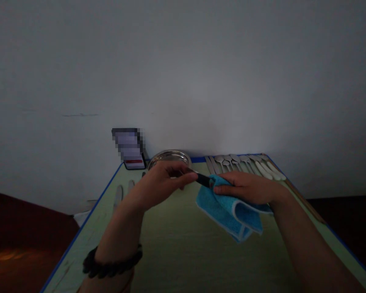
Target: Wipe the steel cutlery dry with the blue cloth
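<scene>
My left hand (158,181) is closed, its thumb and fingers pinching one end of a slim utensil with a dark handle (203,179). The fingers cover that end, so its kind cannot be made out. A blue cloth (225,203) with white edging is wrapped about the other end of the handle. My right hand (250,186) is closed on this cloth, pressing it round the handle with the thumb on the near side. Loose folds of the cloth hang below the right hand, above the table (177,252).
Behind my left hand stands a round, shiny metal dish (152,158). A phone (129,148) leans against the wall at the back left. Spoons (220,159) and white-handled cutlery (264,169) lie in a row at the back right. Near my left forearm lies a knife-like piece (118,194).
</scene>
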Motion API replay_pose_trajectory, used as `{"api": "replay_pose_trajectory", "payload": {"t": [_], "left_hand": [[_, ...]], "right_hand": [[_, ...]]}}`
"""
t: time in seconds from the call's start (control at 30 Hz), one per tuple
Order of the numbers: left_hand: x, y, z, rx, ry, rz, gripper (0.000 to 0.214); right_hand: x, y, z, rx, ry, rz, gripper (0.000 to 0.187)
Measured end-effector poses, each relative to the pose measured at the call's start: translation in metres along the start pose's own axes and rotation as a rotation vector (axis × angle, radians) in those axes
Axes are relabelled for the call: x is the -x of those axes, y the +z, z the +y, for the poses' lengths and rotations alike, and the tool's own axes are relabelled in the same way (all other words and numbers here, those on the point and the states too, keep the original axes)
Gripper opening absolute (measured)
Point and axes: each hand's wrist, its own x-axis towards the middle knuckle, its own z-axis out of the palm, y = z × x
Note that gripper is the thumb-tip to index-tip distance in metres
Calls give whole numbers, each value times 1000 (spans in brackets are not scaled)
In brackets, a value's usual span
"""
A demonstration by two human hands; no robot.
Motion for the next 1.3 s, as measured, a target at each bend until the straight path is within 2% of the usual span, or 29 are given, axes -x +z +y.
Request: {"api": "replay_pose_trajectory", "payload": {"t": [0.1,0.3,0.37,0.57,0.73,0.87,0.93,1.17,1.3], "left_hand": [[-2,4,3,-35,33,14,24],[4,-14,-6,129,-62,266,29],[6,-19,-12,180,-83,316,27],[2,-14,-12,207,-133,321,21],[0,-13,-14,289,-157,399,23],[-2,-12,-19,346,-101,474,22],[-3,-9,-18,373,-97,443,27],[-7,16,-7,311,-24,113,18],[-6,14,-5,277,-27,20,16]], "right_hand": [[-3,3,-1,4,-7,34,32],[1,-2,0,-10,30,52,33],[6,-6,3,18,63,50,34],[19,-15,9,73,184,37,36],[24,-19,13,14,232,0,36],[22,-18,13,55,192,95,36],[18,-15,11,67,159,105,36],[5,-5,6,93,47,43,34],[5,-5,5,102,50,44,35]]}}
